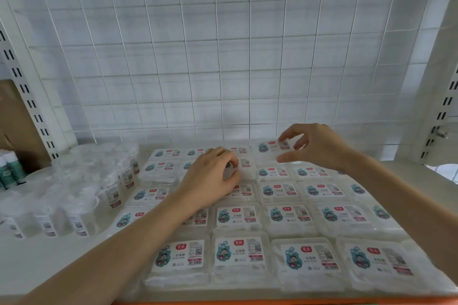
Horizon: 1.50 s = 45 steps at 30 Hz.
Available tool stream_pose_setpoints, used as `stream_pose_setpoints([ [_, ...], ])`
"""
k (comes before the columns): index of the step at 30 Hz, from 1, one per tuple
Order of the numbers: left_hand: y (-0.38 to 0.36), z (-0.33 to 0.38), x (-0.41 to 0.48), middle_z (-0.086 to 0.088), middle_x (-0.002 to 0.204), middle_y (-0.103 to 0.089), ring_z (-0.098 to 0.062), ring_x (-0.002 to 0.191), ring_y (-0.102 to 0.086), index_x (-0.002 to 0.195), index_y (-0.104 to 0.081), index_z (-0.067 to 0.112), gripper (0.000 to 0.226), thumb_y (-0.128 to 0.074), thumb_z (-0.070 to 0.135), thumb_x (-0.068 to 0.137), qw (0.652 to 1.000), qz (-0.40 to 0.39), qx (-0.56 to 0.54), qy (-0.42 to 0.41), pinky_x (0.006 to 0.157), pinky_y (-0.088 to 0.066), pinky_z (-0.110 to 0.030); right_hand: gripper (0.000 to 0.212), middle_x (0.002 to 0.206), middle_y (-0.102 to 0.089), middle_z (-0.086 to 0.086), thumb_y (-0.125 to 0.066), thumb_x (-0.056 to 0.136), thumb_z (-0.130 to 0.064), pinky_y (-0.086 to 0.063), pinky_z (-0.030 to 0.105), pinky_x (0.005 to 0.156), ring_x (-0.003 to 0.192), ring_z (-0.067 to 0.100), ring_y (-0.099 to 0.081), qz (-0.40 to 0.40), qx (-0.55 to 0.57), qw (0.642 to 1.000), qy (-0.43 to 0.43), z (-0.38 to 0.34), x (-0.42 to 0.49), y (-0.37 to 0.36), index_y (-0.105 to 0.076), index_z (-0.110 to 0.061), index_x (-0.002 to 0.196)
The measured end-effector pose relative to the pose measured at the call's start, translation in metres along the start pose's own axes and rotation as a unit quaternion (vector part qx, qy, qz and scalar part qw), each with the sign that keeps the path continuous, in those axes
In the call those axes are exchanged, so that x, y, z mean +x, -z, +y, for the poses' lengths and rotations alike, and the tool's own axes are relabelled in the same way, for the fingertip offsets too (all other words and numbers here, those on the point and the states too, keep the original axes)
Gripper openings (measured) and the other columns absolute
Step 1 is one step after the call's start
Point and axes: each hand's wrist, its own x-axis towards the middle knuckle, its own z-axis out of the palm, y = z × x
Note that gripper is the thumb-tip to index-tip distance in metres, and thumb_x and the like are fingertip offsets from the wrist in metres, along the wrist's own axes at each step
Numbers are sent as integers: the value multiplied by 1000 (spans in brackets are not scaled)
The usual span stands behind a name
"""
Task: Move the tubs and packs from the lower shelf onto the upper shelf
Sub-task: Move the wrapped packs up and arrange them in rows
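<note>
Where the white shelf (62, 267) meets the bottom edge of the frame, an orange strip (247, 302) runs along its front lip. Just behind it begins a grid of flat clear plastic packs with white picture labels (179, 259). They lie face up and edge to edge, in rows that fill the middle and right of the frame and run toward the back. Two bare forearms reach across these packs, one from the lower left and one from the right edge.

At the centre of the frame the left hand (210, 176) lies knuckles up. Its fingers (224, 154) curl down round the left edge of a middle pack (245, 168) in the second row from the back. Left of the grid, clear round plastic tubs with narrow white labels (81, 195) stand upright, crowded together on the same shelf.

Higher and to the right, the right hand (319, 146) pinches a back-row pack (269, 150) between the thumb on its near edge and the forefinger on its far edge, with the other fingers loosely spread. Whether that pack rests on the shelf or is lifted I cannot tell.

At the left edge stand green-and-white tubes (12, 171), with a brown cardboard sheet (14, 119) behind them. Slotted white uprights (27, 96) flank a white wire grid (223, 57) that backs the shelf.
</note>
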Motion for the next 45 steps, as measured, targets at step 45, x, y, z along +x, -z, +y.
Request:
stream_pose_setpoints([
  [45,34,49,-27,-4,135,-55,-21,119,-53,137,-50,13,51,-46,46,98,982,-71,166,48,98,-41,-34,21,112,-61,-10,-74,83,-43,-37,24,83,102,8,-53,53,-76,994,65,-16,-32,-19,-72,-22,83],
])
